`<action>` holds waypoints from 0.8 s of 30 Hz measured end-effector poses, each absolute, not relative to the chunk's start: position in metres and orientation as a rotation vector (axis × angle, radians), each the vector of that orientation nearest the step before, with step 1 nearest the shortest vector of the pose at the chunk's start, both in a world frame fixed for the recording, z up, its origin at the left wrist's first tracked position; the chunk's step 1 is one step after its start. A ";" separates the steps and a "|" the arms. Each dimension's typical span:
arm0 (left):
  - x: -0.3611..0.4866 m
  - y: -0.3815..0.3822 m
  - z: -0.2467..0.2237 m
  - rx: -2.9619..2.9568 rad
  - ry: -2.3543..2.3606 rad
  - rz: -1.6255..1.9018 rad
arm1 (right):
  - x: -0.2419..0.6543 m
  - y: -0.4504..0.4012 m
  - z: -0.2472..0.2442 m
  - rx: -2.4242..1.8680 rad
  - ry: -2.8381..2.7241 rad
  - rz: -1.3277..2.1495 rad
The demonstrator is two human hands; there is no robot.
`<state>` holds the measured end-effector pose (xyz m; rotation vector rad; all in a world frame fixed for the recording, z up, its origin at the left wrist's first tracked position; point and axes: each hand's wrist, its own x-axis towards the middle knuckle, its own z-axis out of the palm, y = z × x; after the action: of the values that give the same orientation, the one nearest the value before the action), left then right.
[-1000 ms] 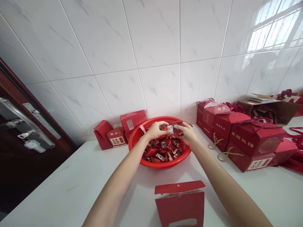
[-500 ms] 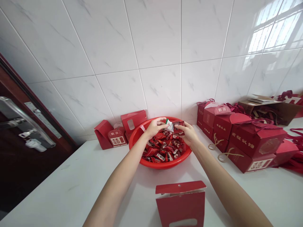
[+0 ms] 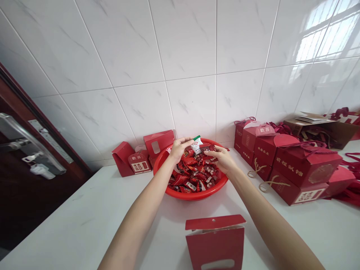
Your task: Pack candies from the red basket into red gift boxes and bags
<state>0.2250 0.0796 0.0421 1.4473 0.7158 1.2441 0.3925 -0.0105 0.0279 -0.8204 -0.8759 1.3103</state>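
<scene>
A red plastic basket holds many red-wrapped candies. Over its back left part, my left hand pinches a white packet with a green edge between thumb and fingers. My right hand is above the basket's right side, its fingers closed on a dark red wrapped candy beside the white packet. Nearer to me, between my forearms, a red gift box stands upright with its top flap nearly closed.
Red boxes are stacked at the right, with gold cord handles beside them. Behind them lies a brown carton. More red boxes stand by the tiled wall at the left, near a dark door.
My left hand has moved slightly left, and the white packet has turned and shows more of its face. My right hand has shifted slightly, still with the dark red candy.
</scene>
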 end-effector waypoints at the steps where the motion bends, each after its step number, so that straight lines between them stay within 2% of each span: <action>1: 0.225 0.079 0.043 1.441 0.719 1.242 | 0.393 -0.010 0.028 -0.817 -0.879 1.311; 13: 0.227 0.070 0.044 1.579 0.786 1.084 | 0.394 -0.011 0.027 -0.758 -0.909 1.339; 21: 0.231 0.065 0.051 1.489 0.784 1.082 | 0.395 -0.008 0.028 -0.771 -0.821 1.222; 24: 0.230 0.057 0.058 1.499 0.807 1.182 | 0.397 -0.008 0.030 -0.721 -0.798 1.201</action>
<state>0.2300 0.0572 0.0582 1.4994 0.8065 1.1816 0.3966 -0.0080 0.0303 -0.7208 -0.7976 1.2011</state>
